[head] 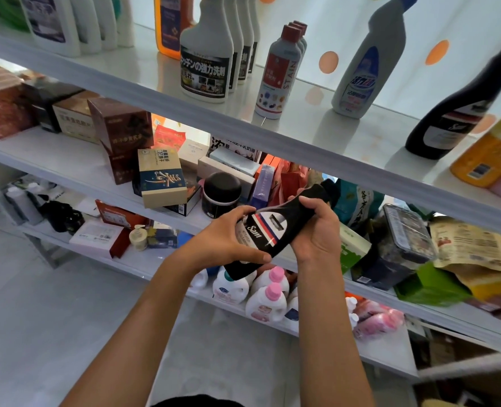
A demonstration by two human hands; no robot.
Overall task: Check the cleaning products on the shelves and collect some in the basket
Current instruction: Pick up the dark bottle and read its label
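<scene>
Both hands are gripping a black bottle tilted in front of the shelves — left hand curling round its base, right hand round its neck. At 12 o'clock a spray bottle is standing; at 2, another black bottle, blurred — possibly the same product.

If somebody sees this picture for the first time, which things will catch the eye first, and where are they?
First, the black bottle held tilted at centre, the left hand at its lower body and the right hand near its neck. Next, the grey spray bottles and the red-capped stain remover standing on the upper shelf.
</scene>
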